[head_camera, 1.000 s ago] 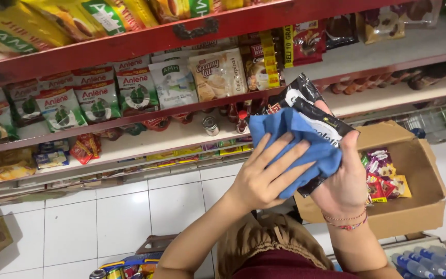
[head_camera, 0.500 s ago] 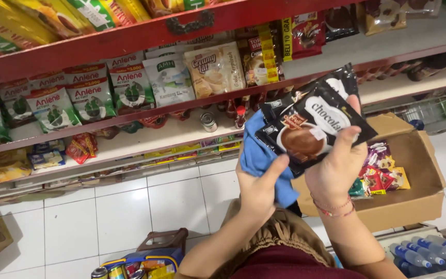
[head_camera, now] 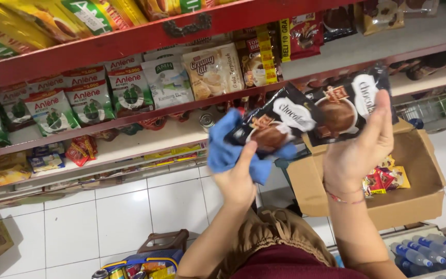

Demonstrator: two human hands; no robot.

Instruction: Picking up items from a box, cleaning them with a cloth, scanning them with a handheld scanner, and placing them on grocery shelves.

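Right of centre in the frame, the right hand (head_camera: 360, 150) grips a strip of dark chocolate-drink sachets (head_camera: 311, 116) stretched flat, probably so the left hand (head_camera: 238, 178), clutching a blue cloth (head_camera: 223, 147), can wipe them. Open cardboard box (head_camera: 419, 191) sits below, near the red shelf (head_camera: 145, 36).

Shop aisle: stocked red shelves over a white tiled floor.

Green-and-white pouches (head_camera: 86, 101) fill the red shelf (head_camera: 130, 39); yellow packs (head_camera: 6, 31) lie above. An open cardboard box (head_camera: 419, 170) holds red and yellow sachets (head_camera: 385, 181). Blue-capped bottles (head_camera: 429, 253) sit lower right on the tiled floor (head_camera: 104, 212).
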